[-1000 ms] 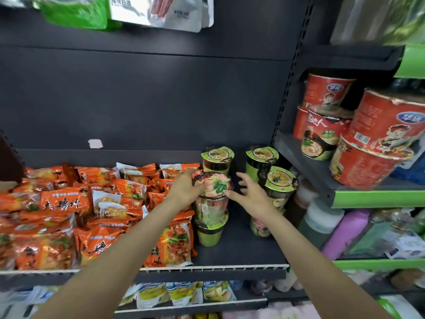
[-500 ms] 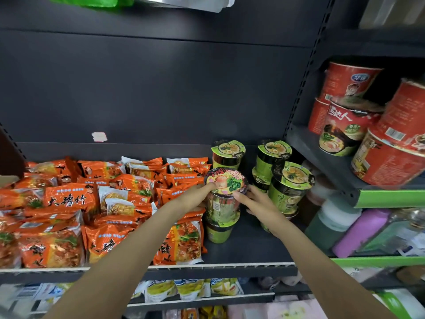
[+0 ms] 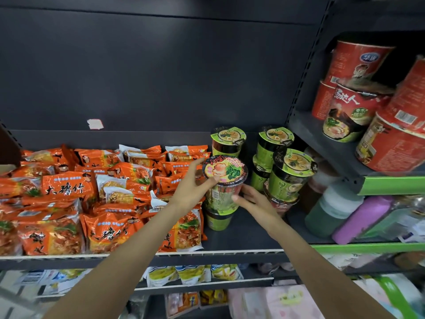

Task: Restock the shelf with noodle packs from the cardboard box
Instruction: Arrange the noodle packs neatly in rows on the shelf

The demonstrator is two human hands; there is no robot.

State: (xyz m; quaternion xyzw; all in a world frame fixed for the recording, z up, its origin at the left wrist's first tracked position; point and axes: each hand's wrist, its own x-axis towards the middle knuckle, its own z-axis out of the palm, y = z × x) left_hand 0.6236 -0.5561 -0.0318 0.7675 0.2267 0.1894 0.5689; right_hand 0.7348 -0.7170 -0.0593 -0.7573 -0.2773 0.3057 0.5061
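A noodle cup (image 3: 226, 172) with a pink and green lid stands stacked on a green cup (image 3: 217, 221) on the dark shelf (image 3: 243, 236). My left hand (image 3: 195, 184) touches the lid's left rim with its thumb, the other fingers straight and spread above the orange noodle packs (image 3: 69, 187). On the other side, my right hand (image 3: 251, 200) rests its fingertips against the cup's lower right wall. More green-lidded cups (image 3: 292, 166) stand stacked to the right and one (image 3: 227, 139) behind. The cardboard box is not in view.
Orange packs fill the shelf's left half in piles. Large red noodle bowls (image 3: 358, 116) sit on a higher shelf at the right. A green bottle (image 3: 331, 208) and a purple one (image 3: 361, 219) lie below them. Yellow packs (image 3: 190, 273) sit on the shelf underneath.
The cup has stayed on the green cup. My left fingers have lifted and spread, leaving the thumb on the rim. My right hand has slid down the cup's side.
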